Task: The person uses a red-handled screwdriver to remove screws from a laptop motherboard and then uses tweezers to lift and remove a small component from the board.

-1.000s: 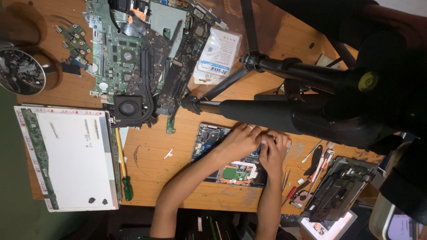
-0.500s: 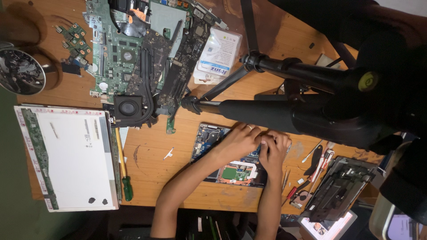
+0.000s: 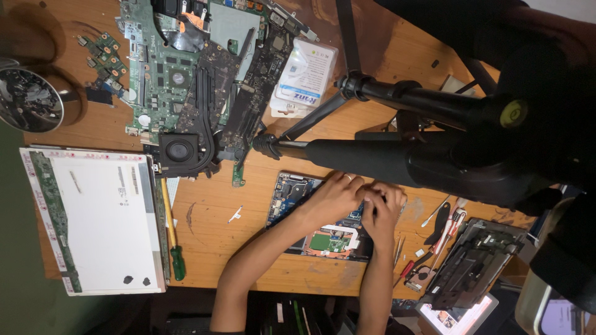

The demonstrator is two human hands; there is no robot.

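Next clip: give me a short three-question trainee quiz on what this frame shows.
1. True or false: both hands rest on the blue circuit board.
2. What lies between the white display panel and the hands? A) green-handled screwdriver B) a mug C) a phone
3. What black part sits at the lower edge of the green motherboard?

Key: 1 true, the left hand and right hand meet there. 2 A. 3 The cooling fan.

Circuit board (image 3: 323, 239) under both hands; fingertips behind black tripod (image 3: 397, 158).
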